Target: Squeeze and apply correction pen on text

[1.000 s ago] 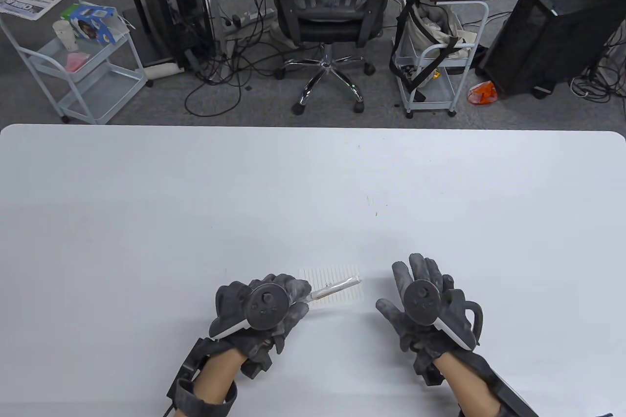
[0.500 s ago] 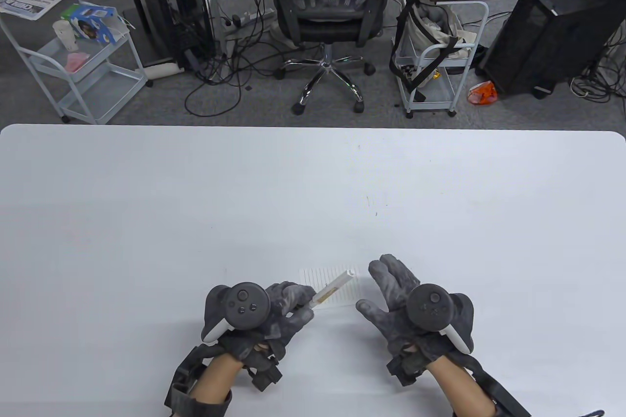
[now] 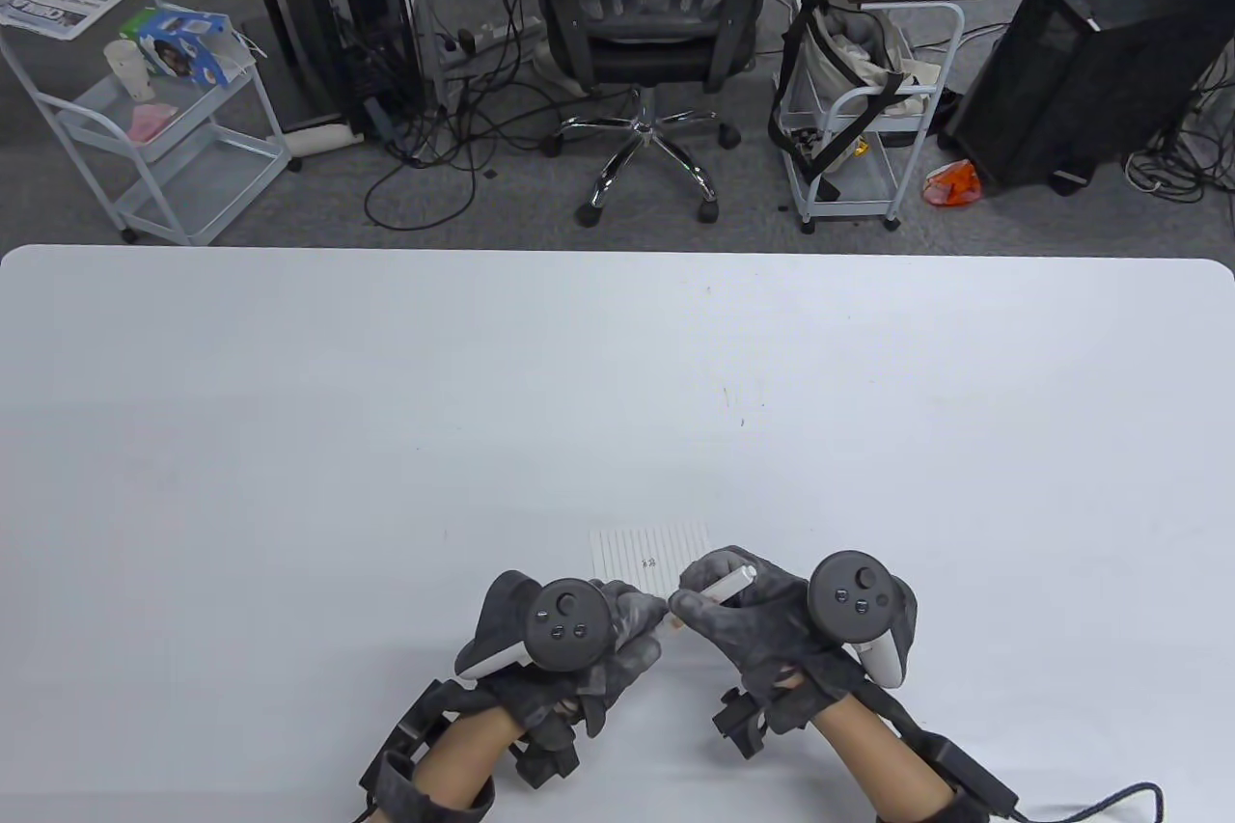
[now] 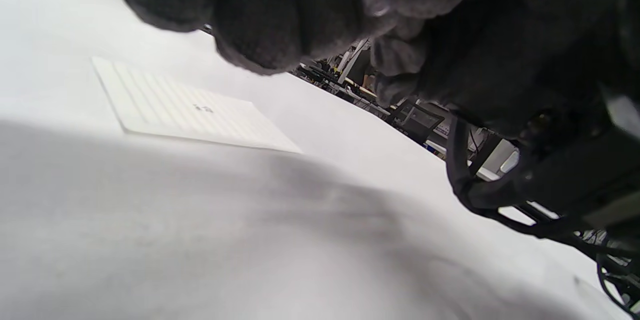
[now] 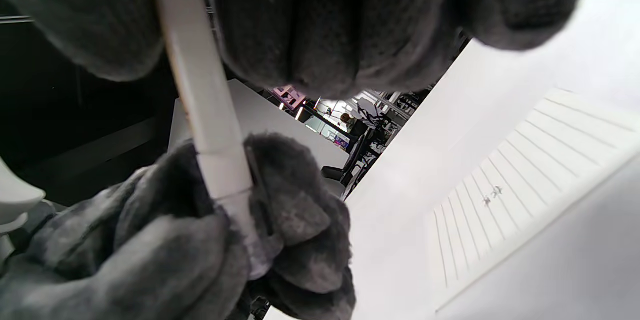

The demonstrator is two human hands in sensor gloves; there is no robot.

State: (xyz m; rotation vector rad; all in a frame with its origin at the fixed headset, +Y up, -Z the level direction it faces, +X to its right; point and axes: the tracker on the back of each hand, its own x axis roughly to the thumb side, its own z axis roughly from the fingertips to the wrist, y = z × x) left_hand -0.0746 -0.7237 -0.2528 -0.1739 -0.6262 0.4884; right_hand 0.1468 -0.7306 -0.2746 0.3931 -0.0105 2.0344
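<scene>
1. Table view: both hands met over the near edge of the white table (image 3: 617, 360). The right hand (image 3: 762, 616) curled its fingers around the white correction pen (image 3: 719, 586), whose free end pointed up and to the right. The left hand (image 3: 589, 635) closed on the pen's other end at the meeting point. Just beyond the hands lay the lined paper (image 3: 648, 558) with a small dark mark of text (image 3: 648, 562).

2. Left wrist view: the left hand's fingers (image 4: 260, 14) were bunched into a tight curl; the paper (image 4: 185, 114) lay flat on the table, apart from them.

3. Right wrist view: the pen (image 5: 200, 84) ran down from the right hand's fingers (image 5: 320, 14) into the left hand's fingers (image 5: 295, 205), which pinched its lower end. The paper (image 5: 520, 180) lay on the right.
</scene>
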